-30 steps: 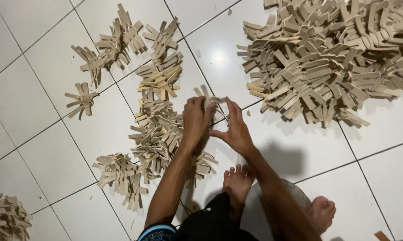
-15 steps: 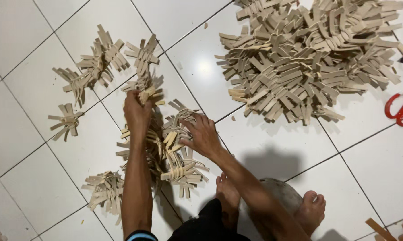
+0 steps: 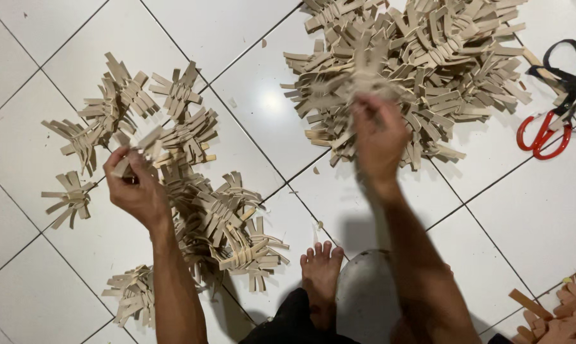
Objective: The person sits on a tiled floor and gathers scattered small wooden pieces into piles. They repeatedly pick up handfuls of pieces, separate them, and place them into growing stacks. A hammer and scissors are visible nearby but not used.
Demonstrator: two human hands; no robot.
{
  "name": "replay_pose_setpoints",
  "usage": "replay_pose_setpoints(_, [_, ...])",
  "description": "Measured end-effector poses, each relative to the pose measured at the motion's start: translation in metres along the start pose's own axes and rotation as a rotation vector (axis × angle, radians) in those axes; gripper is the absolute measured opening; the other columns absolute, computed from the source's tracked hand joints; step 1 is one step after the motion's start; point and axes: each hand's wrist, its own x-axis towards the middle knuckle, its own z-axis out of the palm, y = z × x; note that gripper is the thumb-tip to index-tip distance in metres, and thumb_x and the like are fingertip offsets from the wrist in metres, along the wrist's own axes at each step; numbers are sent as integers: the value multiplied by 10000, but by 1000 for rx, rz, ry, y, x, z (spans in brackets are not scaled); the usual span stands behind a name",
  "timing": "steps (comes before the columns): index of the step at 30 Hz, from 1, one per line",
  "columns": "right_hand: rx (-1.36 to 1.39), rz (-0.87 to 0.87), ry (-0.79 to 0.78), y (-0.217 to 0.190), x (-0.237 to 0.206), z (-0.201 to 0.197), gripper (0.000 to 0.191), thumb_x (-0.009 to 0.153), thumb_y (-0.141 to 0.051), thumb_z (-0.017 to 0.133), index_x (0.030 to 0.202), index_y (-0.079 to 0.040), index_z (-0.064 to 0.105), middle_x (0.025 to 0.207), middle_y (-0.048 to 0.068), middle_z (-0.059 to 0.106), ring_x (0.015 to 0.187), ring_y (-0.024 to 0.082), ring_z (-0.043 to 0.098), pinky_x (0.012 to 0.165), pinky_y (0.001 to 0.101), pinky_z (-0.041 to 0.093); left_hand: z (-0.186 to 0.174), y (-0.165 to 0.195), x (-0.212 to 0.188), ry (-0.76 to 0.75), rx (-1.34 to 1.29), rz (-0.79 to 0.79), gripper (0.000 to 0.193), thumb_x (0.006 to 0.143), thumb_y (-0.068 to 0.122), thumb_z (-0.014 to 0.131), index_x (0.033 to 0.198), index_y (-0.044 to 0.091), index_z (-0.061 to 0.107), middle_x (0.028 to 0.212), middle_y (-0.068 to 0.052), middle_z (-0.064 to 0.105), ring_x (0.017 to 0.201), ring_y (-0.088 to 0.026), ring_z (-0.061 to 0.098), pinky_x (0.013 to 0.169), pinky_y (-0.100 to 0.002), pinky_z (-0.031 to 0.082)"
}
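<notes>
My left hand (image 3: pixel 137 190) is raised over the left group of woven pale strip bundles (image 3: pixel 198 197) and grips one small bundle of tan strips (image 3: pixel 140 151). My right hand (image 3: pixel 377 137) is blurred at the near edge of the large heap of loose woven strip pieces (image 3: pixel 415 64), fingers closed on a piece lifted from it. Both forearms reach up from the bottom of the view. My bare foot (image 3: pixel 320 267) rests on the white tiled floor (image 3: pixel 249 108) between them.
Red-handled scissors (image 3: pixel 543 134) lie at the right beside a black strap (image 3: pixel 565 70). More finished bundles are scattered at the left (image 3: pixel 68 197) and lower left (image 3: pixel 131 296). Brown strip pieces (image 3: pixel 555 312) sit at the bottom right corner.
My right hand has left the left group and reached up right to the large heap. My left hand has lifted with a bundle. The view has shifted, showing the scissors.
</notes>
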Motion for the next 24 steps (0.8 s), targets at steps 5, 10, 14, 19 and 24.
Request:
replay_pose_setpoints(5, [-783, -358, 44, -46, 67, -62, 275, 982, -174, 772, 1233, -64, 738, 1282, 253, 617, 1145, 304, 618, 932, 449, 572, 26, 35, -10, -167, -279, -296, 275, 1023, 203, 655, 1226, 28, 598, 965, -126, 723, 726, -165, 713, 564, -270, 640])
replay_pose_setpoints(10, [-368, 37, -215, -34, -26, -34, 577, 902, -258, 829, 1375, -33, 587, 1439, 204, 529, 1175, 257, 587, 931, 390, 590, 85, 81, -79, -566, -448, -582, 319, 944, 268, 703, 1153, 27, 710, 962, -109, 758, 803, -144, 707, 645, -262, 616])
replay_pose_setpoints(14, [93, 393, -509, -23, -57, -2, 375, 918, -175, 790, 1204, 43, 688, 1095, 142, 735, 996, 215, 700, 835, 334, 597, 88, 93, -118, -886, -469, -457, 448, 971, 290, 730, 1317, 11, 673, 1211, -195, 726, 1065, -239, 705, 912, -403, 594])
replay_pose_setpoints(19, [-109, 49, -125, -34, 1, -36, 464, 940, -152, 800, 1305, 20, 572, 1125, 97, 658, 972, 197, 680, 753, 309, 631, 46, 30, -61, -880, 282, -65, 871, 744, 503, 779, 1417, -1, 551, 1428, -259, 572, 1273, -392, 551, 941, -567, 541])
replay_pose_setpoints(24, [-121, -31, 42, -10, -30, -38, 503, 1008, -174, 776, 1396, -1, 506, 1197, 131, 601, 951, 192, 666, 721, 293, 638, 46, -1, -49, -1222, 871, 35, 589, 793, 379, 840, 1245, 55, 647, 1014, -144, 752, 956, -259, 684, 972, -480, 495])
